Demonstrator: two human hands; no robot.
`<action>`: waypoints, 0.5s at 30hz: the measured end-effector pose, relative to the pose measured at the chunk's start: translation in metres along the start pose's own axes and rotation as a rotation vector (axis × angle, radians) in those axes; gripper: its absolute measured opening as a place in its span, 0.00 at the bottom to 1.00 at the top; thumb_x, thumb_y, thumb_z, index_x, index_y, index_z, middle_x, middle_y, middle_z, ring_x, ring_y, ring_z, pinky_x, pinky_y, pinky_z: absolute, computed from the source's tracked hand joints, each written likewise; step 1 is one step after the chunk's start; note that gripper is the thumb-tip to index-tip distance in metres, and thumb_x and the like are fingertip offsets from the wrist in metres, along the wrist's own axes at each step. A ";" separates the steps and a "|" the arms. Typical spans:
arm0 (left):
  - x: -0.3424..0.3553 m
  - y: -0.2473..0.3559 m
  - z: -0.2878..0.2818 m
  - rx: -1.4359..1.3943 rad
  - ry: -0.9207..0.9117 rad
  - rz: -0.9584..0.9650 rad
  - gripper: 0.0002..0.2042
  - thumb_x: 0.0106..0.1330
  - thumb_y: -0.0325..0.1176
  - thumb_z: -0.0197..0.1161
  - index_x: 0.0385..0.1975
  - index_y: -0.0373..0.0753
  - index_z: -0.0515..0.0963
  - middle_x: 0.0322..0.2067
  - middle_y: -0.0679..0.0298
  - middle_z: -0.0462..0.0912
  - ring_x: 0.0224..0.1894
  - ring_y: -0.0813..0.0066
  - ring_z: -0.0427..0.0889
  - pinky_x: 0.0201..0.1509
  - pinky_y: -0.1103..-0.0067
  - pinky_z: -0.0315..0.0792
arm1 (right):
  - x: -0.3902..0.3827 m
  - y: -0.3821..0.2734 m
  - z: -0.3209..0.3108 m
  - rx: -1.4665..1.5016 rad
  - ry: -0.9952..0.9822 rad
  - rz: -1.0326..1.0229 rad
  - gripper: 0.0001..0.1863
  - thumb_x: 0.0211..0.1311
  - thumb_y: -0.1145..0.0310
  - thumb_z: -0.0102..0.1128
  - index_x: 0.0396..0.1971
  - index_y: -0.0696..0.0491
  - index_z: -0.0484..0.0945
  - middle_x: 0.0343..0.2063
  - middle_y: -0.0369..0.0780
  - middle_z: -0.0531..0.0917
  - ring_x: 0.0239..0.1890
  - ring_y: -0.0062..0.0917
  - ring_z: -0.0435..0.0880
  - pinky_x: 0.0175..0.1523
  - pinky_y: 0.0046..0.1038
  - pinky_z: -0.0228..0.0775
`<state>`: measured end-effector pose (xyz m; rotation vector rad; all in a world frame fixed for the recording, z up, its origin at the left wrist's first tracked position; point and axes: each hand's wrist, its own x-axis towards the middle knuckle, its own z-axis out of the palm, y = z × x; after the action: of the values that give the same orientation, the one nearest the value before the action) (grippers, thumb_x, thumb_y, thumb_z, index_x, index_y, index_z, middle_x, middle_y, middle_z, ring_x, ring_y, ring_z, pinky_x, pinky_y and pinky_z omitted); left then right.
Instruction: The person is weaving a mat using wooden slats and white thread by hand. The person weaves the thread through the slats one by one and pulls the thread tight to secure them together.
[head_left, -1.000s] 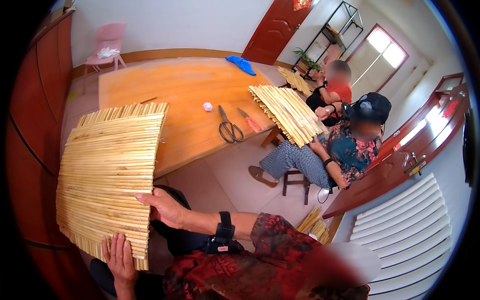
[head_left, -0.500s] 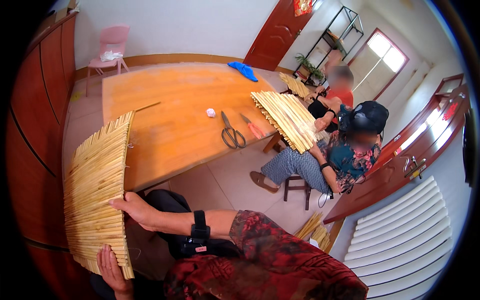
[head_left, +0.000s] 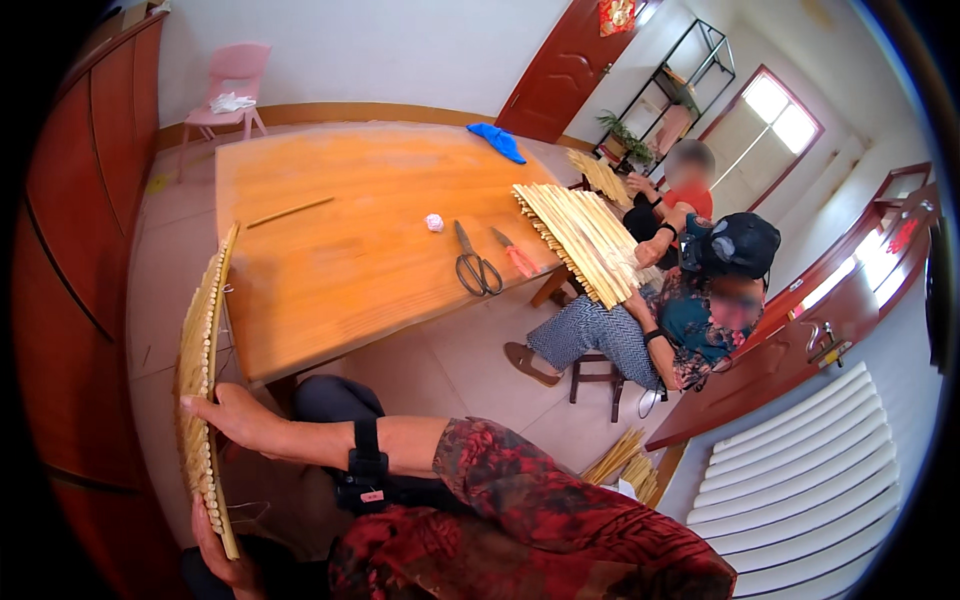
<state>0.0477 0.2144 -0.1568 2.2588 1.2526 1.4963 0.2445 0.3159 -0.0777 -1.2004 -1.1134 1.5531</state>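
A mat of pale yellow straw-like stalks [head_left: 205,360] stands nearly edge-on at the left, beside the table's near left corner. My right hand [head_left: 235,415] grips its edge around the middle, thumb on the near side. Lower down, my left hand [head_left: 215,545] holds the mat near its bottom end; part of its fingers is hidden behind the mat. Thin pale thread ends hang from the stalk edge. On the table lie a single loose stalk [head_left: 290,212], a small whitish-pink ball [head_left: 433,222], black-handled scissors [head_left: 477,265] and red-handled pliers [head_left: 517,255].
The wooden table [head_left: 350,300] fills the middle, with a blue cloth [head_left: 497,143] at its far edge. A co-worker at the right holds another stalk mat [head_left: 580,235]; a second person sits behind. A stalk bundle [head_left: 625,465] lies near the radiator [head_left: 800,490]. Cabinets [head_left: 75,270] line the left.
The mat has turned from showing its broad face to nearly edge-on, both hands still on it. My right hand moved slightly left. The loose stalk now shows whole on the table.
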 end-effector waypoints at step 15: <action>0.005 -0.006 -0.011 -0.218 0.051 -0.437 0.16 0.63 0.22 0.53 0.52 0.27 0.68 0.51 0.49 0.74 0.54 0.63 0.73 0.59 0.75 0.63 | 0.003 0.035 -0.047 -0.825 -0.158 -0.487 0.19 0.63 0.60 0.51 0.48 0.58 0.70 0.42 0.46 0.77 0.39 0.34 0.80 0.44 0.31 0.72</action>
<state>0.0364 0.2188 -0.1511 1.6850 1.4037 1.4448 0.2863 0.3167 -0.1189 -1.1764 -2.0869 0.8217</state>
